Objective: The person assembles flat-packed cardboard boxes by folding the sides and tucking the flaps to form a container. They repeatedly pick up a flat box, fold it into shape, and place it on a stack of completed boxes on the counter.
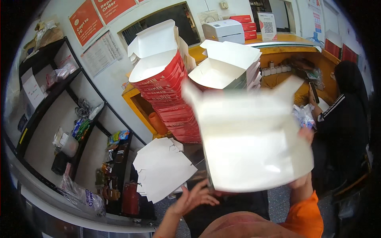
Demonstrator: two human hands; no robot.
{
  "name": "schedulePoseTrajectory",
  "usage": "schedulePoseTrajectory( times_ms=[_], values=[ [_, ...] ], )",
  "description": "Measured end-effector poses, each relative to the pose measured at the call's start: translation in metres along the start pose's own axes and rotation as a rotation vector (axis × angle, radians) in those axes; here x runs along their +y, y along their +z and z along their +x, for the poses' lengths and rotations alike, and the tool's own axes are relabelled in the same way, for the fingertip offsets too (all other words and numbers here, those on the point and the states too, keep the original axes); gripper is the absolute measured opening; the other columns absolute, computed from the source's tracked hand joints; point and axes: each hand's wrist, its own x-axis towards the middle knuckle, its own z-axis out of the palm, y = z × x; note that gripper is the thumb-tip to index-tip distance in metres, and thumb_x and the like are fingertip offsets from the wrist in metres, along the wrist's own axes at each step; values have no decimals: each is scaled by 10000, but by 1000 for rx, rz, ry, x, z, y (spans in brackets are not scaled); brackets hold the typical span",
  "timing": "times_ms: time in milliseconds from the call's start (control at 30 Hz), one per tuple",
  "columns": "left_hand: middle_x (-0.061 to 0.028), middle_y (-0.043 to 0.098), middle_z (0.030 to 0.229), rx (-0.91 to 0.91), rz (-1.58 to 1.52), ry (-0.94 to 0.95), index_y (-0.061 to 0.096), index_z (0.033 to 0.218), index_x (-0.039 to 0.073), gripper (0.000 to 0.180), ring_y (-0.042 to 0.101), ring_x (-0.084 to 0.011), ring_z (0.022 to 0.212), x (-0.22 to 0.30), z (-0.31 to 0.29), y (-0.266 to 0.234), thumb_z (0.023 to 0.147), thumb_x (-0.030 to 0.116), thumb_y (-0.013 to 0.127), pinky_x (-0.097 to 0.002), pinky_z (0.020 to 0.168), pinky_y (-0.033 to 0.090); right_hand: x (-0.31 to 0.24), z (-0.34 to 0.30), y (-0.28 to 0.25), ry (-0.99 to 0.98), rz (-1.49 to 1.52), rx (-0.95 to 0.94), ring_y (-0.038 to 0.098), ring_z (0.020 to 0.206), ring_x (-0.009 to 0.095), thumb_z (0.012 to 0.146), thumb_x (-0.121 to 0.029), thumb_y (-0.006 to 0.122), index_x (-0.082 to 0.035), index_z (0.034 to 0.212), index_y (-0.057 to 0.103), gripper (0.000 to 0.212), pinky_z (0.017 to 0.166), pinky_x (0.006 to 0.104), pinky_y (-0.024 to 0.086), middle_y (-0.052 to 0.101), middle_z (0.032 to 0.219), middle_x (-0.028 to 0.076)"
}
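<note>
A white-lined cardboard food box (254, 154), folded into a tray with its lid flap raised, is held up in front of me and smeared by motion. My right hand (301, 180) grips its right side, with the fingertips showing at the upper right edge. My left hand (194, 200) is open below the box's lower left corner, fingers spread; I cannot tell if it touches the box. Beside it lies a stack of flat, unfolded white box blanks (162, 168). Beyond stand a tall nested stack of red boxes (166, 95) and a second stack of open boxes (218, 71).
A black shelf unit (75, 99) with bagged goods runs along the left. Behind the stacks, a yellow wooden counter (289, 43) carries a white printer (224, 31) and small red boxes (242, 25). At right a person in black (343, 115) sits holding a phone (314, 92).
</note>
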Motion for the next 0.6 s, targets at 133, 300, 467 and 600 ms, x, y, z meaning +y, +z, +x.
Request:
schedulePoseTrajectory(
  times_ms=[133, 300, 467, 600],
  values=[
    [-207, 532, 1406, 113, 590, 247, 203, 1608, 50, 920, 608, -289, 1195, 85, 49, 17, 997, 731, 293, -438, 1043, 457, -12, 127, 22, -202, -296, 325, 508, 1316, 372, 732, -263, 874, -139, 1469, 459, 855, 1110, 461, 426, 422, 1429, 238],
    [-174, 522, 1397, 428, 1058, 728, 344, 1524, 13, 667, 560, -278, 1255, 181, 127, 54, 1006, 297, 653, -429, 1068, 450, 24, 182, 28, -18, -552, 133, 532, 1235, 516, 699, -202, 875, -256, 1470, 481, 867, 1052, 498, 483, 388, 1412, 329],
    [-255, 607, 1261, 518, 1587, 1017, 552, 1301, -49, 533, 658, -302, 1096, 249, 196, 49, 919, 273, 737, -385, 928, 515, 41, 195, 73, 139, -625, 96, 515, 1258, 510, 709, -249, 836, -267, 1484, 470, 857, 1032, 493, 492, 419, 1395, 344],
    [-232, 697, 744, 392, 1514, 615, 685, 874, -86, 295, 694, -405, 738, 257, 221, 43, 881, 204, 742, -444, 720, 550, 49, 182, 77, 77, -758, 163, 446, 1323, 483, 737, -260, 824, -190, 1455, 471, 803, 1043, 465, 466, 461, 1335, 316]
  ],
)
